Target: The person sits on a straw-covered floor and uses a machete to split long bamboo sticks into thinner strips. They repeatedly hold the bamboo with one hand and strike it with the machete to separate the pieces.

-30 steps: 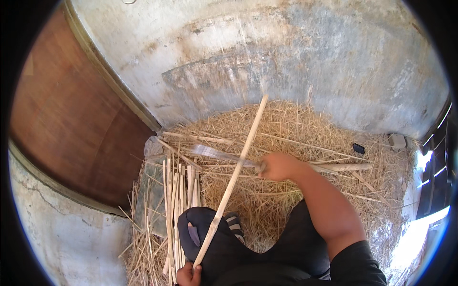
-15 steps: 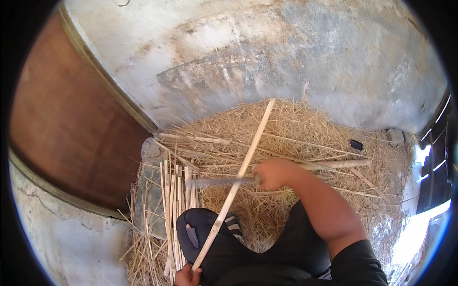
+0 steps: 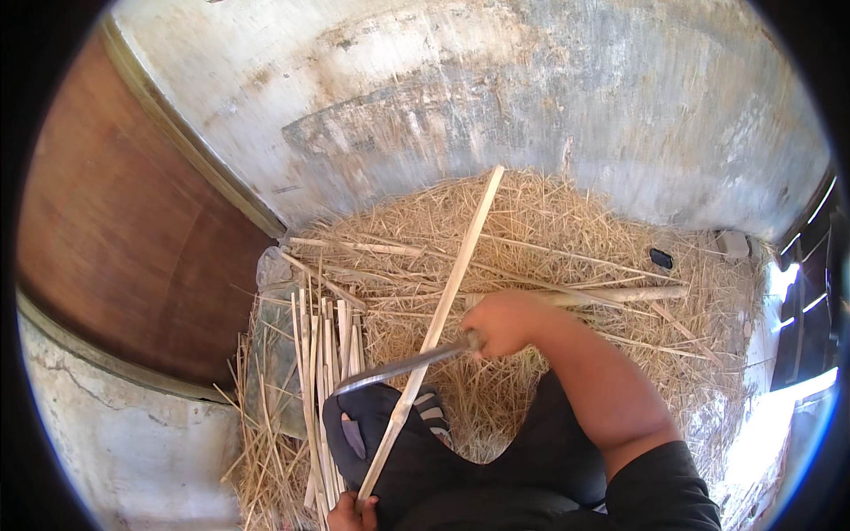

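Note:
My left hand (image 3: 352, 513), low in the picture beside my knee, is closed round the near end of a long pale bamboo strip (image 3: 452, 292). The strip slants away from me over my left thigh, its far end reaching toward the wall. My right hand (image 3: 502, 326) grips the handle of a long-bladed knife (image 3: 403, 366). The grey blade points left and crosses over the strip above my left knee; whether its edge touches the strip I cannot tell. Beside my left leg lies a bundle of similar bamboo strips (image 3: 328, 345).
Straw-like shavings (image 3: 549, 212) cover the floor. A thicker bamboo piece (image 3: 629, 294) and several thin strips lie across them beyond my right hand. A dark phone-like object (image 3: 660, 258) and a grey block (image 3: 733, 245) sit at right. A stained wall (image 3: 496, 97) and brown door (image 3: 133, 221) enclose the space.
The knife blade, level before, now tilts with its tip lower and nearer to my knee. My left hand stays on the strip, which has hardly shifted.

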`<control>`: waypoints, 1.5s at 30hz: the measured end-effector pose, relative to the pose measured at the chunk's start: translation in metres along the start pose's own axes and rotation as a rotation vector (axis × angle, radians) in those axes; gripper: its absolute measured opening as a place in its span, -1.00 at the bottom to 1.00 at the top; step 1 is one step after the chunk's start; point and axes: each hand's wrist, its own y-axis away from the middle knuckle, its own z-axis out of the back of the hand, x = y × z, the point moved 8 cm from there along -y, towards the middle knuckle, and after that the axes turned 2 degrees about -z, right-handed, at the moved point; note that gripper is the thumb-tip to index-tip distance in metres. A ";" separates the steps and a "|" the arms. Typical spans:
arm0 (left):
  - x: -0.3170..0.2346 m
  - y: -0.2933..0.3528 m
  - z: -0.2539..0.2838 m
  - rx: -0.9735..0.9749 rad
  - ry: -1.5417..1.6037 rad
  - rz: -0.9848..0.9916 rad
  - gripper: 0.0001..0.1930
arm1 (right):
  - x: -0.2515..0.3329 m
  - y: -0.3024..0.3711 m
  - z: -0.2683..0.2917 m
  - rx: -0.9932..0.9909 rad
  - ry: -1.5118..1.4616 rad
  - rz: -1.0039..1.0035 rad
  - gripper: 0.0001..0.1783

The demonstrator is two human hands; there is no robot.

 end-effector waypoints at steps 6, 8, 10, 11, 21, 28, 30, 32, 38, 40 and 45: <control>-0.008 -0.012 0.001 -0.040 -0.019 -0.094 -0.66 | -0.144 0.017 0.033 -0.301 -0.238 -0.514 -0.59; -0.015 -0.015 0.003 -0.035 0.023 -0.102 -0.68 | -0.126 0.018 0.031 -0.275 -0.156 -0.445 -0.59; -0.021 -0.015 0.011 -0.003 0.089 -0.058 -0.70 | -0.073 0.007 0.023 -0.182 -0.028 -0.235 -0.60; -0.019 -0.012 0.010 -0.003 0.084 -0.043 -0.71 | -0.046 0.010 0.024 -0.138 0.025 -0.179 -0.60; -0.022 -0.021 0.011 -0.097 0.064 -0.076 -0.75 | -0.145 0.034 0.045 -0.416 -0.276 -0.529 -0.67; -0.005 -0.015 0.005 -0.007 0.087 -0.066 -0.75 | -0.016 0.030 0.043 -0.134 0.045 -0.167 -0.72; -0.006 -0.015 0.007 0.001 0.100 -0.063 -0.73 | -0.042 0.031 0.049 -0.141 -0.043 -0.301 -0.76; -0.012 -0.021 0.008 0.010 0.114 -0.087 -0.71 | -0.098 0.040 0.059 -0.285 -0.121 -0.502 -0.77; -0.011 -0.022 0.004 0.005 0.112 -0.084 -0.64 | -0.071 0.034 0.056 -0.305 -0.051 -0.360 -0.78; 0.001 -0.019 -0.003 0.030 0.051 -0.064 -0.61 | -0.050 0.029 0.049 -0.235 -0.021 -0.224 -0.76; -0.003 -0.025 -0.001 0.049 0.094 -0.069 -0.56 | -0.128 0.035 0.051 -0.353 -0.268 -0.509 -0.77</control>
